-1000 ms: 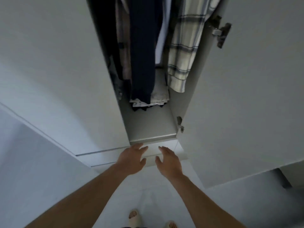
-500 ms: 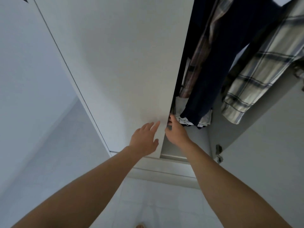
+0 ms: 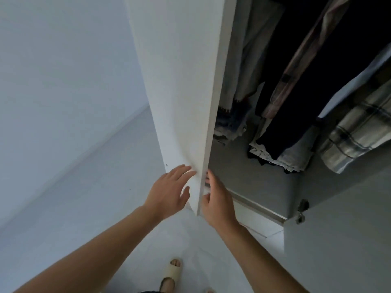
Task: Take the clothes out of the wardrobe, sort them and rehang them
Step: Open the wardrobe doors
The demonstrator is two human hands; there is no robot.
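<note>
The left wardrobe door point(image 3: 182, 85) stands edge-on to the camera, swung outward. The left hand point(image 3: 169, 192) lies flat on its outer face, fingers straight and spread. The right hand point(image 3: 218, 203) sits against the door's edge, fingers reaching behind it; whether they hook the inner face cannot be determined. Judged purpose: guiding the door wide to give access to the clothes.

The clothes hang inside, right of the door: a dark garment point(image 3: 317, 85), a plaid shirt point(image 3: 357, 132) at far right, and a pale garment point(image 3: 249, 60) nearest the door. Folded items point(image 3: 283, 157) rest on the wardrobe floor point(image 3: 243, 176).

No brand, label or writing is legible.
</note>
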